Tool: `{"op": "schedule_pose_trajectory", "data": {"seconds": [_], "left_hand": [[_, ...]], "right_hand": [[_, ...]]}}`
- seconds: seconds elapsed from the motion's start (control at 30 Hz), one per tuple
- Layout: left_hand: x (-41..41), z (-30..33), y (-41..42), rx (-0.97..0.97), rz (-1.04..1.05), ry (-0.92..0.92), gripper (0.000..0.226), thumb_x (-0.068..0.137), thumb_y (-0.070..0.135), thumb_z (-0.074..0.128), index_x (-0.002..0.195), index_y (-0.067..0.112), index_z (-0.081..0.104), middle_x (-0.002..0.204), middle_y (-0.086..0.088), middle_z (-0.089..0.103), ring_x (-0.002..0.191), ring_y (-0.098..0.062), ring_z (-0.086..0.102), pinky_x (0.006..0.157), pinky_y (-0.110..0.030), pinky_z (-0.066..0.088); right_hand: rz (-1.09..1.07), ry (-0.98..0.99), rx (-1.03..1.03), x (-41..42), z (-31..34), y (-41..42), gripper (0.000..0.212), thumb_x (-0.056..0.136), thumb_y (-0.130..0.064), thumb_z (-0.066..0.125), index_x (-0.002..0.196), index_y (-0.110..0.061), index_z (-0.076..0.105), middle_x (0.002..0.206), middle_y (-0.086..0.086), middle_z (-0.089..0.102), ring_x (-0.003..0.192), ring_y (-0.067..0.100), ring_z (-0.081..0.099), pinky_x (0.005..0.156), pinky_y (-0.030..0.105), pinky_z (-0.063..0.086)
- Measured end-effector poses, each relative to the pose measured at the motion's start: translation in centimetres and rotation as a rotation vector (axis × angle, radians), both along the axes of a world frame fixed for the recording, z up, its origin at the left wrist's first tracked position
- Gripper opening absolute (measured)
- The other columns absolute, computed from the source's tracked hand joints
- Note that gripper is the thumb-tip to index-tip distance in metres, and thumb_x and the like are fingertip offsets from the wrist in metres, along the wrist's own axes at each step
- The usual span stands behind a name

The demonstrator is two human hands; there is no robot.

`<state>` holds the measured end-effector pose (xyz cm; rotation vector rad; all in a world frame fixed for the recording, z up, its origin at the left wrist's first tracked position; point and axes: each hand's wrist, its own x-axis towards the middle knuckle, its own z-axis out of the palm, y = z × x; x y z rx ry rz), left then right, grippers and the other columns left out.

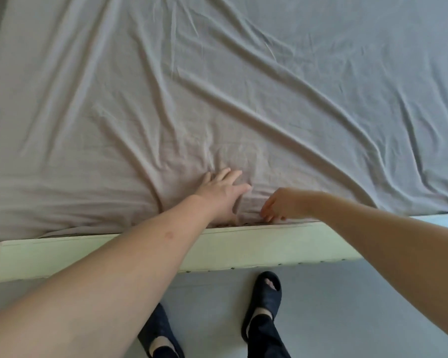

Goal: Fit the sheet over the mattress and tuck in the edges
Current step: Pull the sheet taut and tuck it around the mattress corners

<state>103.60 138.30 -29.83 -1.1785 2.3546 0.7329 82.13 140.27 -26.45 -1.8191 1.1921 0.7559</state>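
Note:
A grey sheet [217,86] covers the mattress, with long wrinkles running out from the near edge. My left hand [221,195] lies flat on the sheet, fingers spread, pressing the fabric just behind the near edge. My right hand [279,206] is beside it to the right, fingers curled down and pinching the sheet's edge where it meets the pale bed frame board [114,254]. The mattress itself is hidden under the sheet.
The cream frame board runs along the near side of the bed. Below it is grey floor [347,306] with my two feet in dark sandals [267,293]. A darker strip shows at the far left beyond the sheet.

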Motion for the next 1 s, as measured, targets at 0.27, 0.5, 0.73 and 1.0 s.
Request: {"op": "schedule_pose_trajectory", "data": {"seconds": [0.27, 0.5, 0.73, 1.0], "left_hand": [[-3.1, -3.0, 1.1, 0.024, 0.090, -0.177, 0.117, 0.076, 0.036, 0.078, 0.151, 0.055, -0.010, 0.163, -0.001, -0.033, 0.148, -0.036, -0.033, 0.111, -0.076, -0.011], [-3.6, -4.1, 1.1, -0.035, 0.123, -0.210, 0.112, 0.070, 0.063, 0.063, 0.149, 0.058, -0.015, 0.163, 0.000, -0.033, 0.148, -0.034, -0.035, 0.108, -0.076, -0.016], [-4.3, -5.4, 0.8, -0.060, 0.181, -0.225, 0.089, 0.079, 0.087, 0.035, 0.149, 0.061, -0.013, 0.164, 0.003, -0.033, 0.148, -0.032, -0.035, 0.105, -0.075, -0.021], [-4.6, -5.5, 0.7, -0.022, 0.192, -0.264, 0.080, 0.090, 0.078, 0.034, 0.147, 0.061, -0.020, 0.160, 0.003, -0.040, 0.145, -0.032, -0.040, 0.104, -0.075, -0.021]], "right_hand": [[0.609, -0.025, -0.162, -1.8, -2.4, 1.0, 0.042, 0.110, -0.020, 0.028, 0.141, -0.014, 0.056, 0.124, 0.010, 0.066, 0.111, 0.030, 0.061, 0.096, 0.036, 0.046], [0.592, -0.001, -0.195, -3.7, -3.4, 0.4, 0.035, 0.105, -0.021, 0.042, 0.132, -0.019, 0.065, 0.129, 0.000, 0.065, 0.115, 0.025, 0.060, 0.098, 0.038, 0.050], [0.260, 0.038, -0.140, -3.7, -4.3, -0.4, 0.018, 0.094, -0.021, 0.056, 0.091, -0.037, 0.063, 0.097, -0.012, 0.063, 0.087, 0.017, 0.057, 0.077, 0.035, 0.056], [0.092, -0.085, -0.169, -3.5, -3.9, -0.1, 0.018, 0.094, -0.027, 0.055, 0.093, -0.035, 0.071, 0.093, -0.013, 0.067, 0.086, 0.019, 0.063, 0.074, 0.035, 0.057]]}}
